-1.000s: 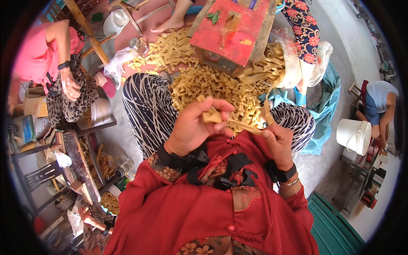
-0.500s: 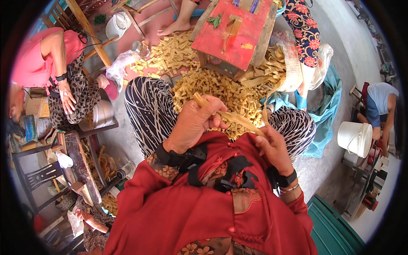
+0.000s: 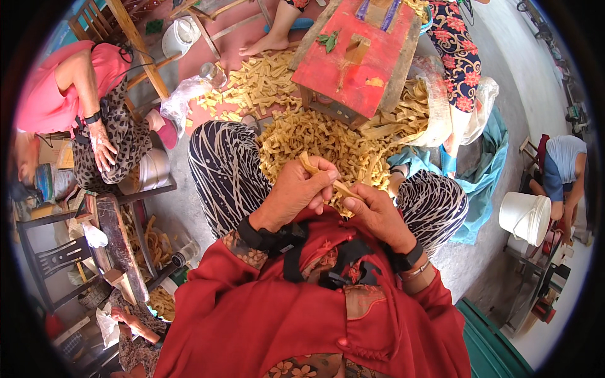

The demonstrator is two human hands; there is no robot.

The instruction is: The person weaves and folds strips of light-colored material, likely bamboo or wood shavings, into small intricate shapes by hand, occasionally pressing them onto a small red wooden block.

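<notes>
Between my two hands is a folded, pale yellow fibrous strip (image 3: pixel 343 189), whose exact kind I cannot tell. My left hand (image 3: pixel 295 191) is closed round it, and one end sticks up past the thumb. The fingers of my right hand (image 3: pixel 383 216) pinch its other end, close beside the left. Right beyond both hands, between my knees, lies a heap of short yellow pieces (image 3: pixel 309 140). Longer flat strips (image 3: pixel 409 110) rest at the heap's right, by a clear plastic sack (image 3: pixel 435 104).
A low red-topped wooden bench (image 3: pixel 353 57) stands beyond the heap, a green leaf on it. Teal cloth (image 3: pixel 485 170) lies on the right. At left a person in pink (image 3: pixel 69 82) sits beside a bucket. A white bucket (image 3: pixel 524 217) stands near another person at far right.
My right hand has moved left and up to meet the left hand. The long stretch of strip between them is now short and folded. The view has shifted slightly.
</notes>
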